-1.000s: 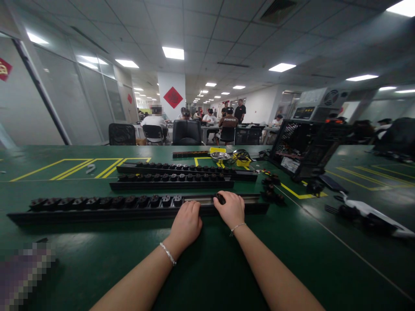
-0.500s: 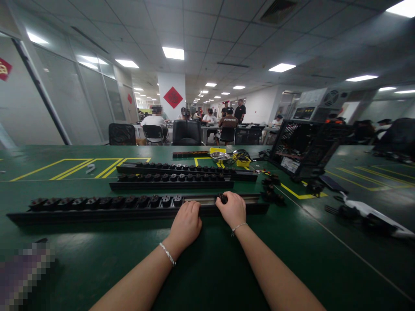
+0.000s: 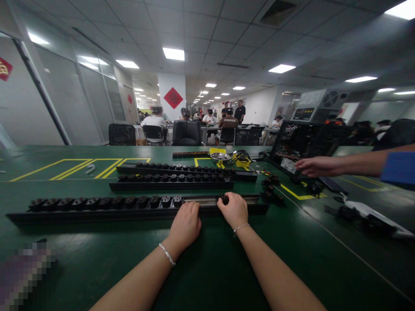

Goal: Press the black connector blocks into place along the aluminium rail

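Observation:
A long black rail lies across the table in front of me, with a row of round black socket modules along its left part. My left hand is closed over the rail's front edge, just right of the last module in the row; its fingertips are partly hidden. To the right, my right hand pinches a single black socket module at the rail's open channel. Whether that module is seated in the channel I cannot tell.
Behind lie two more rails with modules, the nearer rail and the farther rail. Loose black parts sit right of them. Another person's hand reaches in near an open computer case. A metal bowl stands at the back.
Another person's arm in a blue sleeve has come in from the right, over the table. My right hand has shifted very slightly right with the module; my left hand stays put.

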`<state>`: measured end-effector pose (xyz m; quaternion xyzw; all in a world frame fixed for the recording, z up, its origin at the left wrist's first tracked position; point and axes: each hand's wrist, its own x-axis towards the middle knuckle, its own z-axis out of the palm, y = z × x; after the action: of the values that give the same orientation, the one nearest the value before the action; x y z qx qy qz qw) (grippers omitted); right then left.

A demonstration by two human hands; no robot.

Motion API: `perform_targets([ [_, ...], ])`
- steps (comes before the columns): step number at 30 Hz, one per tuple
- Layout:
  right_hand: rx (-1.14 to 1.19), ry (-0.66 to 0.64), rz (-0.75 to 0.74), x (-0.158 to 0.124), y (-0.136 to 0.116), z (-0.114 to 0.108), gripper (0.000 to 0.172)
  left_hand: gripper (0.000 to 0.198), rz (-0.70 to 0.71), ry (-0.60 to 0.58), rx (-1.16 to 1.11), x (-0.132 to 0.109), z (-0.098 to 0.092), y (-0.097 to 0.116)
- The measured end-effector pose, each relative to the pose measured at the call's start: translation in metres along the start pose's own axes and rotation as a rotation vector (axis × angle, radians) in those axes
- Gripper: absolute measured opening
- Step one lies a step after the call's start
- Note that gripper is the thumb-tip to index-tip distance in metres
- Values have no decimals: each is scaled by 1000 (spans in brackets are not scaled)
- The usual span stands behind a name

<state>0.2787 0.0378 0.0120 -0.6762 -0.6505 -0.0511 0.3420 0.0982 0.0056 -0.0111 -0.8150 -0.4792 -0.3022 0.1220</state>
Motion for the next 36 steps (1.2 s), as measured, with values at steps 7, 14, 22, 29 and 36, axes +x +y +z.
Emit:
perform_targets([
  [7, -9, -6, 17, 2, 4, -3, 20, 35, -2, -11, -2, 0, -2, 1],
  [14, -18, -13, 34, 3, 9, -5, 19, 34, -10, -19, -2, 0, -2, 2],
  [22, -33, -12, 25, 4, 10, -5, 18, 35, -9, -15, -8, 1, -2, 1],
  [29, -64, 14, 57, 6, 19, -5, 18, 36, -25, -20, -37, 1, -4, 2],
  [36, -62, 24, 66, 6, 22, -6, 17, 36, -18, -21, -33, 1, -3, 1],
])
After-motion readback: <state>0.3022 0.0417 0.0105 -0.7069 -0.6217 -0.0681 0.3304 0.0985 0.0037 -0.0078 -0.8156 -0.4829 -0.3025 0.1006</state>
